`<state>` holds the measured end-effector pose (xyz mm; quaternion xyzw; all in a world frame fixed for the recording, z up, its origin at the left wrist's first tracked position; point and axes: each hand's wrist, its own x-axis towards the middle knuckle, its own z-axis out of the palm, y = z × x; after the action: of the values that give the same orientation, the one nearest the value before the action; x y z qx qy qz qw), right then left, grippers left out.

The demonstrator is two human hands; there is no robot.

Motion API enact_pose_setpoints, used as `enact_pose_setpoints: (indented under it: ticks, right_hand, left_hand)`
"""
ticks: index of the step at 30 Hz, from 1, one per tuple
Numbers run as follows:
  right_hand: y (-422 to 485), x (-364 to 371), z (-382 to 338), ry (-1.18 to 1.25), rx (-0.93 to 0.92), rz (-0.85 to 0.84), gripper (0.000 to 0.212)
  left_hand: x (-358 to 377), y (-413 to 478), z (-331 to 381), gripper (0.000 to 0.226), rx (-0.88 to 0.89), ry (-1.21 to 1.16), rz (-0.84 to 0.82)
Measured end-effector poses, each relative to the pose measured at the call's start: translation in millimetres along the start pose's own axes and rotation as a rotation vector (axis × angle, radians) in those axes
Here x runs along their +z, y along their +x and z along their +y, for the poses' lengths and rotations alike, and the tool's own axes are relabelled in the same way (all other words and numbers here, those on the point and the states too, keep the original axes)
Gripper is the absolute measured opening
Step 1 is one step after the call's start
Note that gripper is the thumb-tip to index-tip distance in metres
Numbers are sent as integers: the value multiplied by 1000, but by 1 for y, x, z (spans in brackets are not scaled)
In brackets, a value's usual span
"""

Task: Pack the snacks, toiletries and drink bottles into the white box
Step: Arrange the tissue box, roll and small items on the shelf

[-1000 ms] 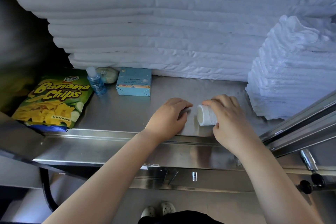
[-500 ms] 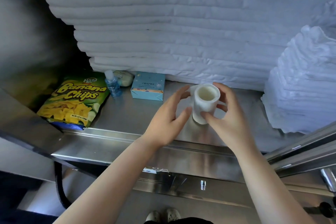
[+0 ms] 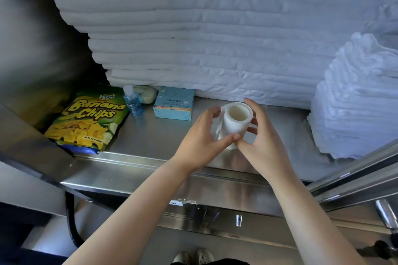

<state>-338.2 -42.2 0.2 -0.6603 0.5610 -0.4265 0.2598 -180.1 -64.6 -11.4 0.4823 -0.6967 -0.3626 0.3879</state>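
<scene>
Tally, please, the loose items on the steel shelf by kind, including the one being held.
Snack bag: 1
Small blue bottle: 1
Light blue carton: 1
Pale oval packet: 1
White roll, gripped by left hand and right hand: 1
Total: 5

Two bare forearms in shot: left forearm (image 3: 137, 206) to the left of the shoes (image 3: 193, 257), right forearm (image 3: 308, 211) to their right, uncovered right up to the left hand (image 3: 200, 142) and right hand (image 3: 262, 146). The shoes are pale, clog-style, with round toes and small holes on top. Just right of the shoes, the edge of a black garment (image 3: 215, 262).
</scene>
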Motion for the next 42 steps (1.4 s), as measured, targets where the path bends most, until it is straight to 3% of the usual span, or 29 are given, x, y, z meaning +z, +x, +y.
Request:
enact_pose_setpoints:
  ticks: [8, 14, 19, 26, 28, 42]
  right_hand:
    - [2, -3, 1, -26, 7, -9, 70]
    - [8, -6, 0, -150, -96, -14, 67]
    - [6, -11, -3, -213, -124, -31, 71]
    - [2, -7, -21, -442, -389, 150, 19]
    - [4, -4, -24, -497, -418, 192, 15]
    - [7, -5, -32, -586, -439, 258, 7]
  left_hand:
    - [3, 5, 5, 76, 7, -43, 28]
    - [1, 7, 6, 54, 77, 61, 55]
    - [-7, 3, 11, 39, 81, 10, 101]
    - [-5, 9, 16, 12, 15, 102, 162]
    - [-4, 11, 16, 3, 0, 151, 200]
    - [-12, 8, 15, 7, 80, 253, 318]
